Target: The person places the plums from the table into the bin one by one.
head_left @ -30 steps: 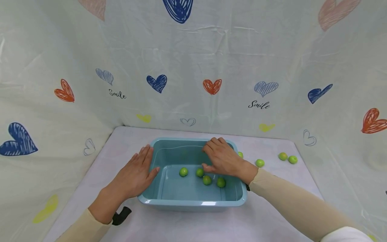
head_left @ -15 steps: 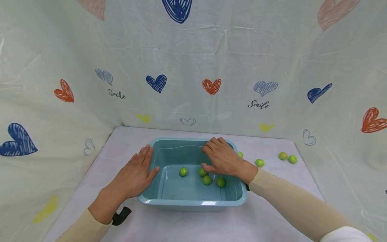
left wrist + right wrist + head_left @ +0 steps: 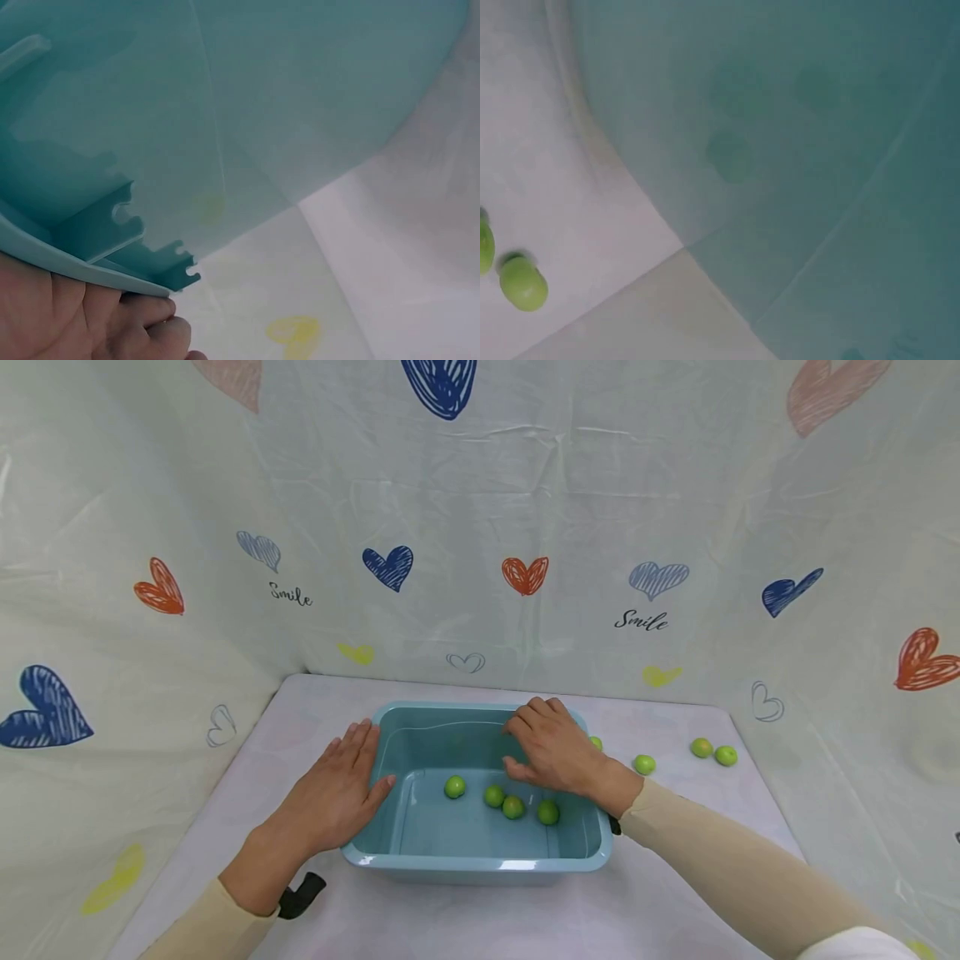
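Observation:
A light-blue plastic basin (image 3: 480, 863) sits on the table with several small round green fruits (image 3: 454, 787) on its floor. My left hand (image 3: 330, 797) rests along the basin's left rim, fingers straight and thumb over the inner side. In the left wrist view its fingers (image 3: 146, 330) touch the outside of the rim. My right hand (image 3: 558, 747) is over the basin's back right corner, fingers loosely bent and thumb held apart; nothing shows in it, though its palm is hidden. The right wrist view shows the basin wall (image 3: 817, 187) but not the hand.
More green fruits lie on the pale table right of the basin: one fruit (image 3: 644, 764) alone, a pair (image 3: 725, 755) farther right, and one fruit (image 3: 596, 742) partly hidden behind the rim. A heart-printed curtain (image 3: 465, 618) hangs behind the table.
One green fruit inside the basin has rolled a little right, then back left beside another. My right hand has shifted very slightly right. The left hand has stayed in place.

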`<state>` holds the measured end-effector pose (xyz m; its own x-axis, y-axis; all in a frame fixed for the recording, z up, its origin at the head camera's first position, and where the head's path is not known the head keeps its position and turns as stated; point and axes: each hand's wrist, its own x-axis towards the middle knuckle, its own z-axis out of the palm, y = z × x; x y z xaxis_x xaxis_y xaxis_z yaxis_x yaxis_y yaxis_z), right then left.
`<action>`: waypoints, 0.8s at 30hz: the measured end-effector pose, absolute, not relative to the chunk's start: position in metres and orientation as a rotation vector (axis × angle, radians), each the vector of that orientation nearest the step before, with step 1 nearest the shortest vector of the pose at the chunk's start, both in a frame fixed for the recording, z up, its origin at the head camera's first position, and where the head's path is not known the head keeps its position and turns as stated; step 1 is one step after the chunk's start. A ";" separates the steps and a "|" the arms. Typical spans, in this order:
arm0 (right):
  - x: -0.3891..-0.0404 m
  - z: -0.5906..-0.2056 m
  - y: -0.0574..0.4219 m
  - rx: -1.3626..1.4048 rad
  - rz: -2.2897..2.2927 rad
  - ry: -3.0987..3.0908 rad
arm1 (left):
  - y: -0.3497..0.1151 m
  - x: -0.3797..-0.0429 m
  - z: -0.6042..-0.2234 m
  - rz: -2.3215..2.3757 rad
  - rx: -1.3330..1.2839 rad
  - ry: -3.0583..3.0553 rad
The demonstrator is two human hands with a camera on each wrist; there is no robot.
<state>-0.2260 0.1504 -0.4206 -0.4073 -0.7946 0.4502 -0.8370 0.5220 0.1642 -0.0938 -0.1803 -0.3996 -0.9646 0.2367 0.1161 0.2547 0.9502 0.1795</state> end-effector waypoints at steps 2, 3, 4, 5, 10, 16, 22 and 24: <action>-0.227 -0.419 0.154 1.306 0.141 -2.301 | -0.180 -0.094 -0.399 -0.290 -0.381 -3.013; -0.227 -0.418 0.157 1.288 0.150 -2.312 | -0.180 -0.094 -0.399 -0.289 -0.380 -3.015; -0.228 -0.416 0.160 1.268 0.157 -2.323 | -0.180 -0.094 -0.399 -0.286 -0.379 -3.016; -0.229 -0.415 0.163 1.243 0.162 -2.337 | -0.180 -0.094 -0.398 -0.286 -0.378 -3.018; -0.234 -0.406 0.187 1.091 0.180 -2.394 | -0.179 -0.094 -0.398 -0.287 -0.381 -3.021; -0.241 -0.404 0.229 0.931 0.227 -2.412 | -0.179 -0.094 -0.398 -0.307 -0.383 -3.030; -0.243 -0.422 0.275 0.828 0.177 -2.441 | -0.179 -0.094 -0.398 -0.321 -0.389 -3.024; -0.244 -0.431 0.290 0.802 0.139 -2.466 | -0.180 -0.094 -0.399 -0.323 -0.391 -3.023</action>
